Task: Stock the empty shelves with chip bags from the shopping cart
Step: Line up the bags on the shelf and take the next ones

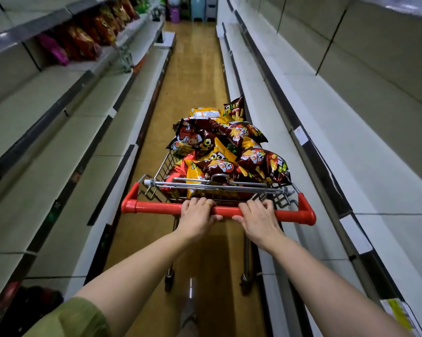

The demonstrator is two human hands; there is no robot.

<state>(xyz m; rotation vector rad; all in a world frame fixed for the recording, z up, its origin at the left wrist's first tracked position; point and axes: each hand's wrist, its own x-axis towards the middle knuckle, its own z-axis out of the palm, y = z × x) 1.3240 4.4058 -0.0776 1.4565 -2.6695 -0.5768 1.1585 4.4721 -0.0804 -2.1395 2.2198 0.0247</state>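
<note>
The red handle (287, 216) is gripped by left hand (197, 216) and right hand (259, 218); the overfilled chip bags (229, 152) (loosely heaped) may be spilled by any jolt.

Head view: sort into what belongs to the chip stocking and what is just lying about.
Belongs: wire shopping cart with red handle; dark-red and yellow chip bags heaped in it; bare grey shelves; left hand and right hand gripping the handle.
Lying about: red and purple bags on the upper left shelf; purple tub and pale blue bins at the aisle's end.
</note>
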